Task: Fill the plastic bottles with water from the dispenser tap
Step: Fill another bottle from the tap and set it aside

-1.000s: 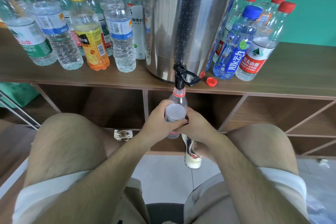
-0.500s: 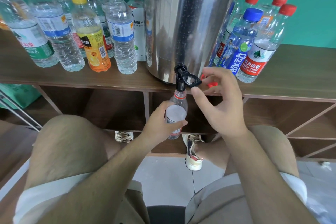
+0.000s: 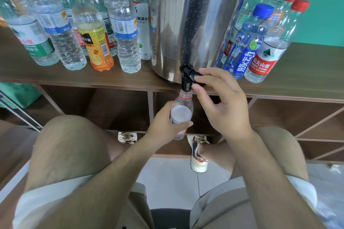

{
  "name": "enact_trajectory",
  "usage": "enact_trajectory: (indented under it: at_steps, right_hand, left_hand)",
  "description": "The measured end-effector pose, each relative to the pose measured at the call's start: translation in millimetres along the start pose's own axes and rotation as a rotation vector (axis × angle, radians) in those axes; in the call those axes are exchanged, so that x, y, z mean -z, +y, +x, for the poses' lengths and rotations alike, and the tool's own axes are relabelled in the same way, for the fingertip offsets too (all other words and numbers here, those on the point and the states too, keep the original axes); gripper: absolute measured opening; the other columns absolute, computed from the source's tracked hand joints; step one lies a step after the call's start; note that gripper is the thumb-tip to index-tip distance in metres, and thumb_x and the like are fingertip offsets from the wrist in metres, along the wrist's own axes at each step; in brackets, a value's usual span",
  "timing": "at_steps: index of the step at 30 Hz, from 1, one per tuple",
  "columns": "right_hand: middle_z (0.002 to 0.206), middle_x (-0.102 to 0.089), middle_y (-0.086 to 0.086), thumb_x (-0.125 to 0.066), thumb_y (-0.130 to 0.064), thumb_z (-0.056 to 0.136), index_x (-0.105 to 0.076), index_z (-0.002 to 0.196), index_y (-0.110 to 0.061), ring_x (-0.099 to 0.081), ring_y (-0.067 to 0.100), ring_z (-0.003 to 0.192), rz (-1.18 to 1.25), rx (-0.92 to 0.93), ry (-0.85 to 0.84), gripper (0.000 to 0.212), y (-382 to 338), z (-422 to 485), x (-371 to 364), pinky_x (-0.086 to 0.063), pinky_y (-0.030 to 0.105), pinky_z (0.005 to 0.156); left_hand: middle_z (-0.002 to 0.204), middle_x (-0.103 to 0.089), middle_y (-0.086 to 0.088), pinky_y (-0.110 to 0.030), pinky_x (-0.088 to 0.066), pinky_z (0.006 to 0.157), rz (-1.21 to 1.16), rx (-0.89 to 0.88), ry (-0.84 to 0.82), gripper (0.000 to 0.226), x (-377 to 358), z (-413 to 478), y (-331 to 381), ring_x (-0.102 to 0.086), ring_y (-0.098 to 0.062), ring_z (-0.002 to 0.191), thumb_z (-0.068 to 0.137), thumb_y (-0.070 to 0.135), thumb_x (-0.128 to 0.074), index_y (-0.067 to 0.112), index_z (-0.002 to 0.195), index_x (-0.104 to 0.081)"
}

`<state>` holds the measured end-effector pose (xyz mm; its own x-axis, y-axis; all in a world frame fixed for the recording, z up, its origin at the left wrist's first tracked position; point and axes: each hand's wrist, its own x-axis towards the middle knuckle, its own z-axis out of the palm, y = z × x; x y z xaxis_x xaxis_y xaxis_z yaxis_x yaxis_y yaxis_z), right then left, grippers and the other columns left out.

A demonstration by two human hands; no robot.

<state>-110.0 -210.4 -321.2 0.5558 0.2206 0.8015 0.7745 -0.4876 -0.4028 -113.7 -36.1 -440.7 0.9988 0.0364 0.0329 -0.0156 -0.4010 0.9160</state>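
A steel water dispenser (image 3: 193, 20) stands on the wooden shelf top (image 3: 307, 72), its black tap (image 3: 187, 77) hanging over the front edge. My left hand (image 3: 163, 126) grips an uncapped clear plastic bottle (image 3: 181, 111) upright, its red-ringed neck right under the tap spout. My right hand (image 3: 223, 102) pinches the tap's black lever between thumb and fingers. I cannot tell whether water is flowing.
Several capped bottles (image 3: 122, 29) stand left of the dispenser and several more capped bottles (image 3: 260, 42) stand to its right. Open wooden cubbies (image 3: 119, 109) lie under the shelf top. My knees and shoes (image 3: 198, 154) are below, over a tiled floor.
My right hand left the bottle, rose to the tap and now pinches its lever. My left hand kept the bottle under the spout.
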Motion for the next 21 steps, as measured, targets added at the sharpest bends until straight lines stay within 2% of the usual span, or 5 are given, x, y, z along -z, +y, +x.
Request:
enact_trajectory:
  at_steps: [3,8,12,17,21]
  right_hand:
    - [0.126,-0.07,0.01,-0.075,-0.014,0.099,-0.077,0.114,-0.002,-0.068,0.028,0.117,-0.034,0.019,0.008,0.019,3.0,-1.9,-0.3,-0.057,0.048,0.097]
    - [0.132,-0.063,0.002,-0.07,-0.016,0.102,-0.075,0.117,0.0,-0.067,0.027,0.119,0.003,0.009,0.004,0.022,3.9,-5.1,-2.9,-0.061,0.051,0.087]
    - [0.135,-0.062,0.003,-0.067,-0.015,0.104,-0.074,0.119,0.001,-0.068,0.027,0.118,0.01,0.0,-0.012,0.023,4.9,-7.7,-3.5,-0.061,0.05,0.085]
    - [0.136,-0.063,0.006,-0.063,-0.016,0.105,-0.073,0.121,0.001,-0.067,0.028,0.12,0.009,0.0,-0.023,0.025,6.5,-8.9,-3.4,-0.06,0.052,0.086]
    - [0.136,-0.065,0.012,-0.063,-0.012,0.104,-0.073,0.122,0.002,-0.065,0.027,0.121,0.024,0.001,-0.022,0.024,6.8,-10.4,-3.7,-0.06,0.046,0.087]
  left_hand:
    - [0.114,-0.054,0.035,-0.003,-0.042,0.071,0.006,0.009,0.002,0.069,-0.1,0.2,-0.1,-0.059,0.006,0.108,0.075,0.054,-0.088,0.056,0.125,-0.04]
    - [0.11,-0.052,0.042,0.0,-0.04,0.067,0.025,0.003,0.005,0.069,-0.5,0.0,0.7,-0.057,0.012,0.105,0.075,0.055,-0.088,0.06,0.122,-0.037]
    - [0.108,-0.05,0.047,0.002,-0.041,0.061,0.025,0.003,0.002,0.07,-0.6,-0.3,1.3,-0.054,0.019,0.104,0.075,0.056,-0.088,0.063,0.119,-0.035]
    - [0.112,-0.053,0.036,-0.001,-0.042,0.069,0.018,0.008,0.0,0.07,-2.3,0.2,-1.1,-0.058,0.007,0.105,0.076,0.051,-0.089,0.054,0.125,-0.038]
    - [0.112,-0.054,0.033,-0.003,-0.042,0.073,0.014,0.014,-0.002,0.07,-3.6,0.8,-2.7,-0.059,0.005,0.105,0.077,0.049,-0.089,0.052,0.126,-0.04]
